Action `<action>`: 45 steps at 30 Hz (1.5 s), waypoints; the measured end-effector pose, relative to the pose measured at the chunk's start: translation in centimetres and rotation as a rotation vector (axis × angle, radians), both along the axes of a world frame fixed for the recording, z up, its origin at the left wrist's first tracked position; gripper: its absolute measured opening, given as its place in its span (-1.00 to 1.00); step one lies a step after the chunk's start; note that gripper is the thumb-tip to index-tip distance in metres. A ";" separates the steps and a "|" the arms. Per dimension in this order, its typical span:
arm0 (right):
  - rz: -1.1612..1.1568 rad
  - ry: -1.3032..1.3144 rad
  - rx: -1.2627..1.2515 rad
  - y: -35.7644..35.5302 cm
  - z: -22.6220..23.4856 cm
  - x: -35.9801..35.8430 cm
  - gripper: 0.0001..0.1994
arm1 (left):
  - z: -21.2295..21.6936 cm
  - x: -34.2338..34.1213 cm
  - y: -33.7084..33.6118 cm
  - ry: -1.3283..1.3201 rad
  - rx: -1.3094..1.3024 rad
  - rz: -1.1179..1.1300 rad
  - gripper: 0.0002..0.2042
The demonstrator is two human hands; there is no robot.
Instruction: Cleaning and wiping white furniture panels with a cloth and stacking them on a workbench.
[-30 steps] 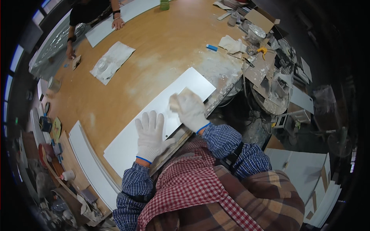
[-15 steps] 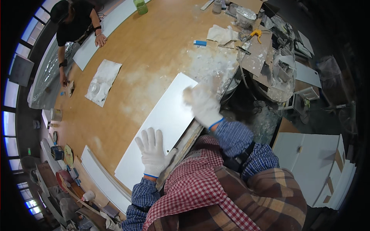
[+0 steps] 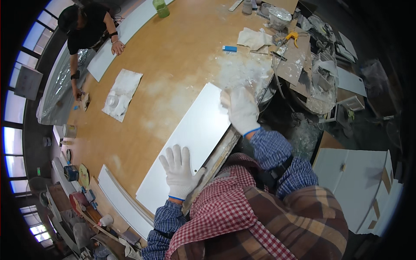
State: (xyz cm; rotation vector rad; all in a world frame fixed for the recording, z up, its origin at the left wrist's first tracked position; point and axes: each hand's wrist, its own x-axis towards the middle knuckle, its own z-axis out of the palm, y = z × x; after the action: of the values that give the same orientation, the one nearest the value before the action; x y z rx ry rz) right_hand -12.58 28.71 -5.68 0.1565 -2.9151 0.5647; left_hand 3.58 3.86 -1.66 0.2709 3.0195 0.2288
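A long white panel [image 3: 184,132] lies slantwise along the near edge of the table, with a small dark hole near its front edge. My left hand [image 3: 179,171], in a white knit glove with a blue cuff edge, rests flat on the panel beside that hole, fingers spread. At the panel's far right end is my right hand [image 3: 243,109], gloved alike. Its fingers are curled down at the panel's end edge; a beige patch shows at the fingertips, but what they hold, if anything, is hidden.
Across the wooden table [image 3: 143,125], a person [image 3: 89,28] in black leans over another white panel [image 3: 125,31]. A white cloth [image 3: 123,93] bears a small round container. Further right lie a blue block [image 3: 229,49], a rag [image 3: 255,39] and a yellow-handled tool [image 3: 292,37]. White strips [image 3: 121,195] lie at left.
My right hand, blurred before, has drawn back slightly to the right at the panel's end. The left hand stays flat on the panel. The whole view has shifted a little.
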 end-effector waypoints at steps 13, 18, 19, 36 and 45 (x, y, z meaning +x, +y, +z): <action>-0.138 0.482 1.304 -5.4 -3.0 1.7 -0.80 | -0.6 -0.1 0.2 -0.003 -0.019 0.000 -0.02; 0.769 -0.185 -0.027 -9.5 1.2 4.0 -0.69 | -0.3 0.3 0.0 -0.022 -0.009 0.021 -0.02; 0.763 -0.182 -0.034 -8.7 0.7 3.0 -0.69 | 0.0 0.2 0.1 -0.008 -0.001 0.020 -0.02; 0.537 0.030 -0.101 -2.9 1.1 0.6 -0.66 | 0.1 0.7 0.5 0.038 0.009 0.000 -0.07; 0.062 0.173 0.024 5.7 -1.3 -7.2 -0.47 | -0.1 0.5 0.2 0.085 -0.001 -0.010 -0.13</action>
State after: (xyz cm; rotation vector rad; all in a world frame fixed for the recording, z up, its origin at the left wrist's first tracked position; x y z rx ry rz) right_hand -19.79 34.43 -6.97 0.2845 -2.7585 0.4984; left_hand 4.12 4.11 -1.77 0.3036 3.1011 0.2205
